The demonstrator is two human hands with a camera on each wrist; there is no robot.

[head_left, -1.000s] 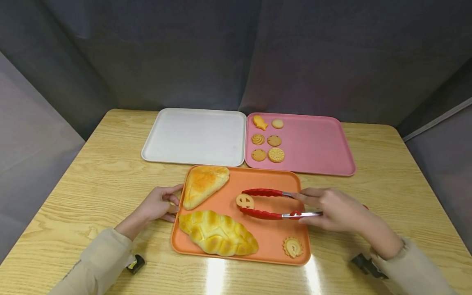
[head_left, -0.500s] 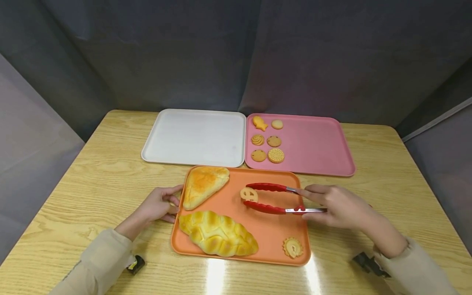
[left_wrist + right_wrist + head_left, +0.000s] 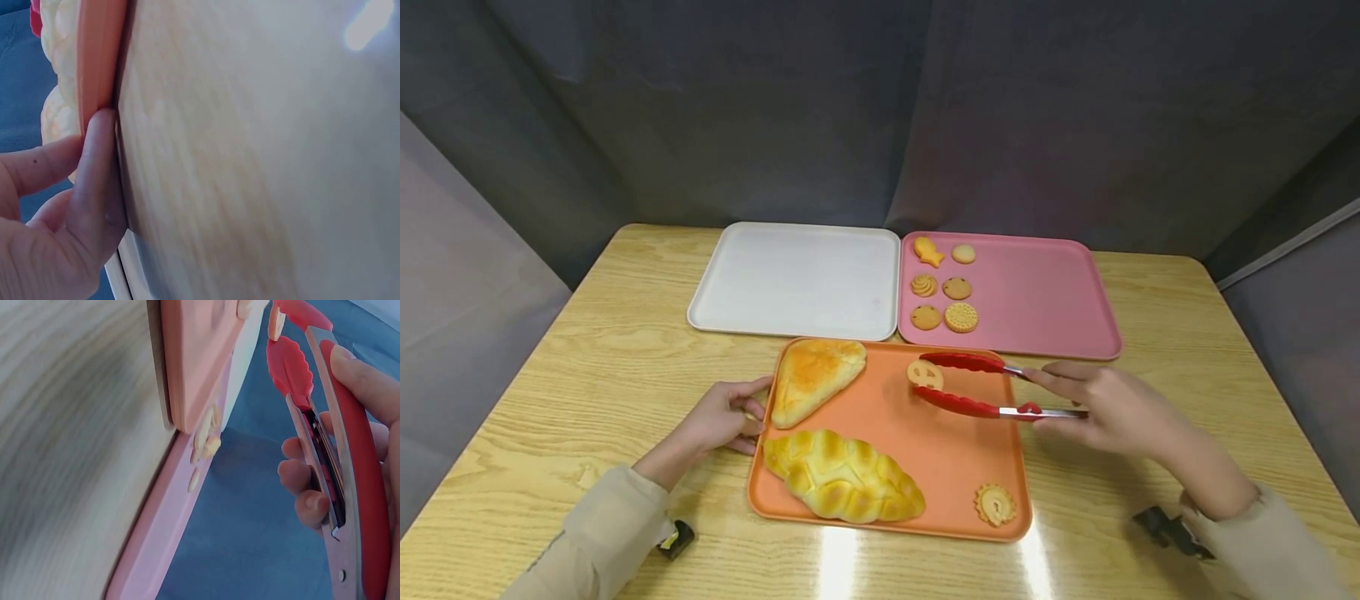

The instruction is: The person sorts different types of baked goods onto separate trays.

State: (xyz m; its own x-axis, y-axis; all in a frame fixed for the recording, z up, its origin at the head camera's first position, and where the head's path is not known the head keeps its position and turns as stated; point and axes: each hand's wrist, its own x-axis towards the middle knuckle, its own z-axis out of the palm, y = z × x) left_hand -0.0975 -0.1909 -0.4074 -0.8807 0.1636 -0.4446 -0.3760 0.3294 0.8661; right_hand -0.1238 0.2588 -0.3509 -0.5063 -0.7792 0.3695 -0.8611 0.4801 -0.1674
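Note:
Red-tipped tongs (image 3: 962, 407) lie in my right hand (image 3: 1112, 408), fingers and thumb wrapped around their metal arms. Between the tong tips is a round, pretzel-patterned cookie (image 3: 925, 375), held over the orange tray (image 3: 887, 408); the right wrist view shows the tips raised above the tray's level. My left hand (image 3: 722, 417) pinches the left rim of that tray, with fingertips at its edge in the left wrist view. On the tray sit a triangular bread (image 3: 816, 379), a braided loaf (image 3: 842, 475) and a scalloped round cookie (image 3: 995, 505).
Behind the orange tray stands a pink tray (image 3: 1045, 292) with several cookies in its left part, including a fish-shaped cookie (image 3: 928, 251). A white tray (image 3: 797, 279) adjoins it on the left. All rest on a wooden table (image 3: 587, 358), backed by a dark curtain (image 3: 775, 117).
My right hand has moved right and away from me, carrying the tongs and the pretzel-patterned cookie toward the orange tray's far edge. My left hand stays at the rim.

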